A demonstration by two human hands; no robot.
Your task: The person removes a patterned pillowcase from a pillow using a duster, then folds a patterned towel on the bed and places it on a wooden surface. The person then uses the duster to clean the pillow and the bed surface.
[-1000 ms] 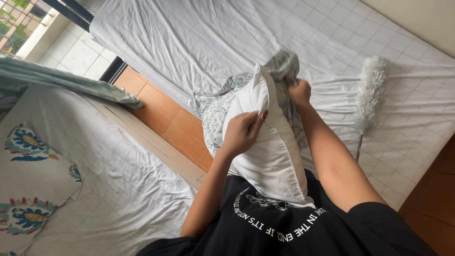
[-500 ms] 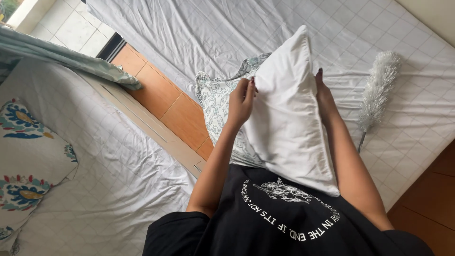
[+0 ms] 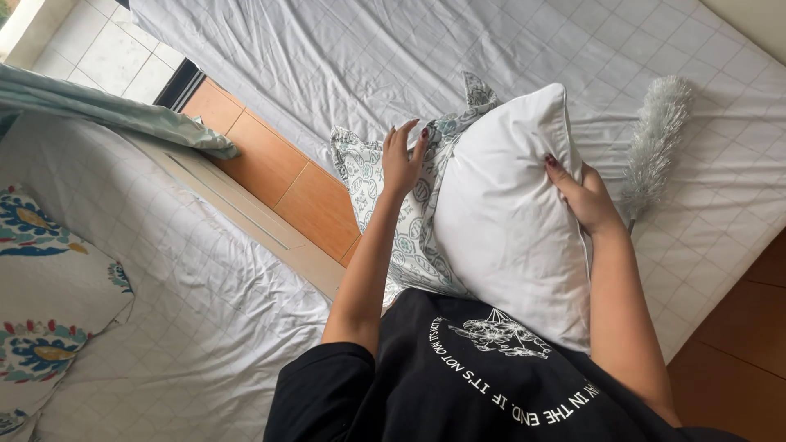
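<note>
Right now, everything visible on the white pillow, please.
The white pillow is plump, bare plain fabric with a stitched edge seam, held upright against the person's chest above the bed. The right hand grips its right edge; the left hand rests on the patterned pillowcase bunched against its left side.

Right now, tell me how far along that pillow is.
Done: little; the white pillow is bare, fully outside the patterned pillowcase. In hand: the right hand grips the pillow's far edge, the left hand rests on the pillowcase beside it, both held against the person's front over the bed. Left: all the covering.
</note>
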